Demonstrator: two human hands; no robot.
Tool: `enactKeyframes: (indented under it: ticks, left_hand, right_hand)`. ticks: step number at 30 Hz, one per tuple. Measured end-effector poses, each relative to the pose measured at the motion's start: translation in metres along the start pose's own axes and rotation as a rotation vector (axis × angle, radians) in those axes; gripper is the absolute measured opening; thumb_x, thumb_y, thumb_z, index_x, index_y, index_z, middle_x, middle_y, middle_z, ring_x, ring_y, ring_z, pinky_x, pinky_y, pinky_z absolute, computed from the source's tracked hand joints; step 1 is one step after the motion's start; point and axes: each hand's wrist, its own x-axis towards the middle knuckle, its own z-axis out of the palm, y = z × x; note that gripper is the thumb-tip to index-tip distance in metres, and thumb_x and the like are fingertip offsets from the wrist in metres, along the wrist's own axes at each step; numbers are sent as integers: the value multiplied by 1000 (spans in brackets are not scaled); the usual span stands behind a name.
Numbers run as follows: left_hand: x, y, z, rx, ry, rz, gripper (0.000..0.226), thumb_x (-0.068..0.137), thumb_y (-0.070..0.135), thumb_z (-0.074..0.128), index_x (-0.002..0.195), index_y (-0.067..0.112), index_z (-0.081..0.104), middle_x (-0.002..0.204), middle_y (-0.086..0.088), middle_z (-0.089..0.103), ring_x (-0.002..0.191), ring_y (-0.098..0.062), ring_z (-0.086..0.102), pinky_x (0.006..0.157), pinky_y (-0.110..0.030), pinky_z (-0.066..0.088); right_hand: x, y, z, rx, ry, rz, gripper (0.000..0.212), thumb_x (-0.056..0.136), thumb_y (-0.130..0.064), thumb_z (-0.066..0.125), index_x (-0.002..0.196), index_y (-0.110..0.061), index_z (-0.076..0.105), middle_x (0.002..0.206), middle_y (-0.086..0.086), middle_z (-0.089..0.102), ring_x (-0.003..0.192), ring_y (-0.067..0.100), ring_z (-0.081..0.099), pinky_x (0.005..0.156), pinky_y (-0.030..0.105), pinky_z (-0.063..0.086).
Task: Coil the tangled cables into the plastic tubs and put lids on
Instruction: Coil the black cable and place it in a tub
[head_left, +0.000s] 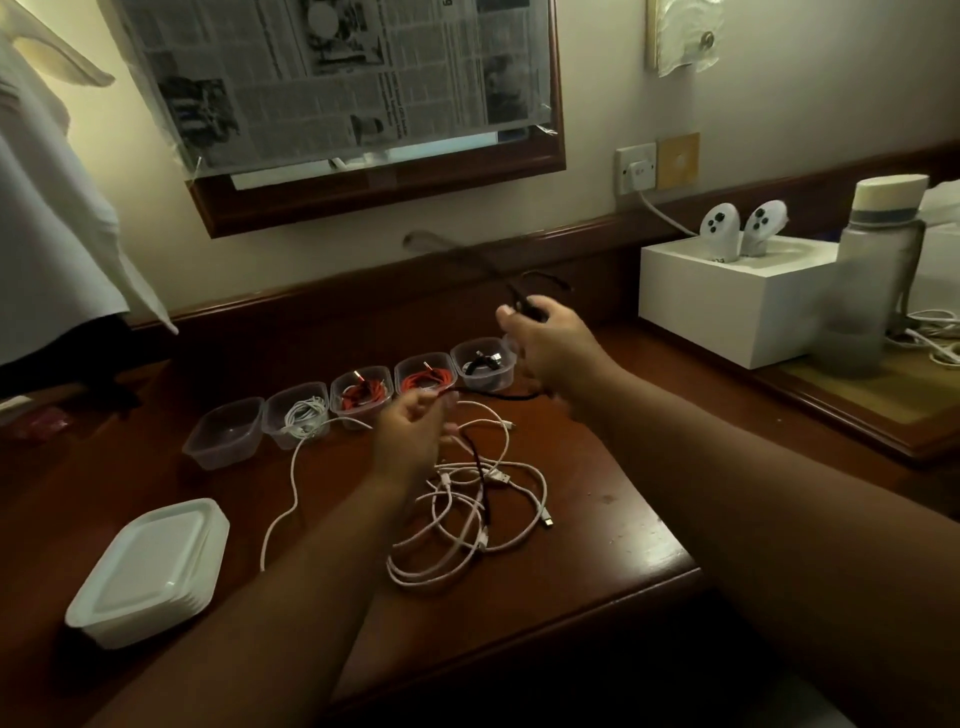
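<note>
Black cable (470, 396) is mid-coil — right hand (545, 338) pinches one end up high, left hand (415, 431) closes loosely on its run near the tubs (223, 431). White tangle (467, 509) sits on the bench (613, 499). Probably next: finish looping, drop it in — lids (150, 571) not on yet.

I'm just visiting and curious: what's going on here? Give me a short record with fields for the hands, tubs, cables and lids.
right hand: raised, pinching a black cable
left hand: low over the pile, holding the same black cable
tubs: five in a row, all without lids
empty tub: far left end
filled tubs: one white cable, two orange cables, one black cable
loose white cables: tangled on the desk
stack of lids: front left, unused
</note>
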Motion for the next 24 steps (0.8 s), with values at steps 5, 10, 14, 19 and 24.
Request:
enactKeyframes:
  ticks: [5, 10, 14, 19, 24]
  left_hand:
    - [22, 22, -11, 161, 146, 271, 7, 91, 15, 65, 97, 13, 70, 93, -3, 72, 86, -15, 70, 83, -43, 59]
    - [32, 22, -28, 337, 116, 389, 8, 92, 22, 65, 88, 27, 69, 85, 3, 71, 85, -15, 69, 78, -47, 59]
    - [36, 14, -38, 471, 101, 351, 26, 93, 43, 63, 102, 20, 71, 97, 1, 70, 91, -18, 68, 79, -42, 58]
    - [25, 6, -32, 766, -210, 263, 22, 99, 34, 55, 101, 16, 67, 86, 3, 62, 81, -12, 60, 67, -27, 47]
    - [15, 6, -26, 575, -279, 131, 25, 103, 32, 47, 87, 22, 63, 81, -6, 64, 73, -20, 62, 67, -36, 51]
  right_hand:
    - [-8, 7, 6, -443, -206, 52, 11, 97, -28, 61, 103, -23, 54, 91, -1, 62, 81, 12, 61, 61, 19, 44]
    - [-13, 1, 4, -429, -391, 115, 25, 93, -32, 65, 110, -15, 59, 87, 2, 66, 66, 7, 60, 56, 19, 47]
    - [-9, -1, 2, -290, -255, -26, 15, 92, -19, 68, 104, -16, 58, 94, 4, 64, 85, 15, 64, 77, 32, 57]
    - [-10, -3, 6, -204, -103, -214, 15, 94, -16, 64, 108, -19, 57, 98, 0, 63, 95, 18, 65, 75, 24, 55]
    - [-16, -4, 13, -297, -10, -345, 4, 96, -18, 61, 99, -15, 62, 88, 0, 64, 87, 16, 65, 76, 28, 55]
